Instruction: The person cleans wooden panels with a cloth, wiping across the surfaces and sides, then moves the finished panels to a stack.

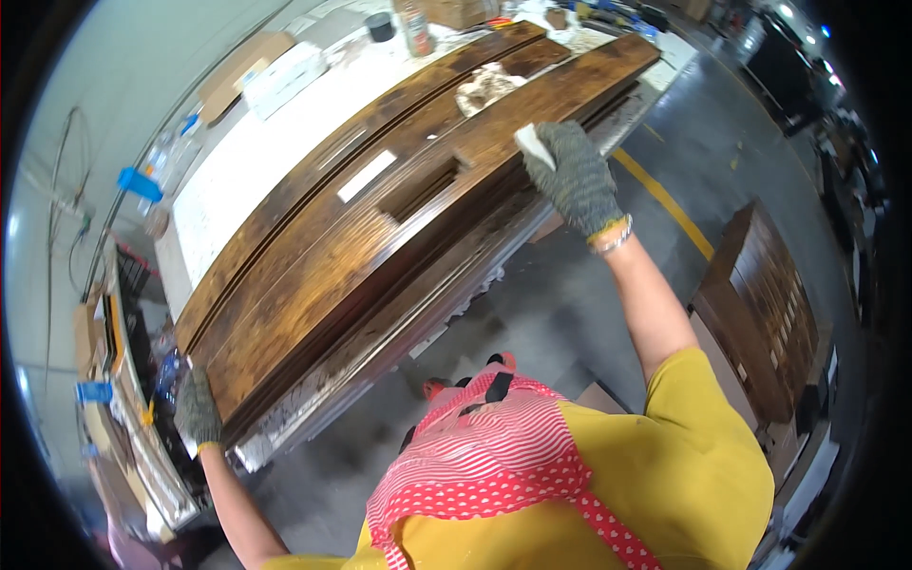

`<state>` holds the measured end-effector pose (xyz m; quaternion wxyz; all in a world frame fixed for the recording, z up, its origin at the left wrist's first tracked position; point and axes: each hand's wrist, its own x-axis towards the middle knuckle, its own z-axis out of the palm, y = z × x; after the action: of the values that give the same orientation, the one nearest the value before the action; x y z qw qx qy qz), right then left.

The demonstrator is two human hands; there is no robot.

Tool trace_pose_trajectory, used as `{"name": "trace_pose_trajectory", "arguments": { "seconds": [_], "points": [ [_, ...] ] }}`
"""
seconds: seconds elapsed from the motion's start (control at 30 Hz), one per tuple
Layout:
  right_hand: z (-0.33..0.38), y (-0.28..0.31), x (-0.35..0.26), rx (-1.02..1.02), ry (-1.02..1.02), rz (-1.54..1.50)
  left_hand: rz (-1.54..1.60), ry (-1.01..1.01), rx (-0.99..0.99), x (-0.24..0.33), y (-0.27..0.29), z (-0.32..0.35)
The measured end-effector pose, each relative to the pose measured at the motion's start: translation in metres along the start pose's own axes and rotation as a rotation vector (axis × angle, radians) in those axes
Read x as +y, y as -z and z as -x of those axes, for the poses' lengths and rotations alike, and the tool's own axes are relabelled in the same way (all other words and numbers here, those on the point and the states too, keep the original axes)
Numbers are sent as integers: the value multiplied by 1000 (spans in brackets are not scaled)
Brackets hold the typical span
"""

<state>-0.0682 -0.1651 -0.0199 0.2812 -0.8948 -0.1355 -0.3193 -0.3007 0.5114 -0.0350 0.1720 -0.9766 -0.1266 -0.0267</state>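
A long, dark brown stained wooden panel (313, 313) with a rectangular slot and one curved side lies across a white-topped workbench (223, 204). Around its left end, my left hand (198, 410) in a grey knit glove grips the near corner; its fingertips are partly hidden. My right hand (576, 180), also gloved, is closed on a white cloth pad (534, 148) at the panel's near long edge, towards the right end. A pale strip (367, 177) shows on the panel beside the slot. Farther back, a crumpled, brown-stained rag (488, 89) rests on the wood.
Behind the panel stand a dark cup (380, 27), a bottle (415, 30) and a white box (285, 80). Plastic bottles (157, 176) are at the left. Another brown wooden piece (760, 309) stands at the right, near a yellow floor line (665, 201).
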Motion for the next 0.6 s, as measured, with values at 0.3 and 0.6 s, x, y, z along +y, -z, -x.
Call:
{"name": "trace_pose_trajectory", "arguments": {
  "seconds": [0.3, 0.6],
  "points": [
    [71, -47, -199, -135, 282, -257, 99, 28, -82, 17, 31, -2],
    [69, -50, -197, 1, 118, -9, 935, 136, 224, 42, 47, -7]
  ]
}}
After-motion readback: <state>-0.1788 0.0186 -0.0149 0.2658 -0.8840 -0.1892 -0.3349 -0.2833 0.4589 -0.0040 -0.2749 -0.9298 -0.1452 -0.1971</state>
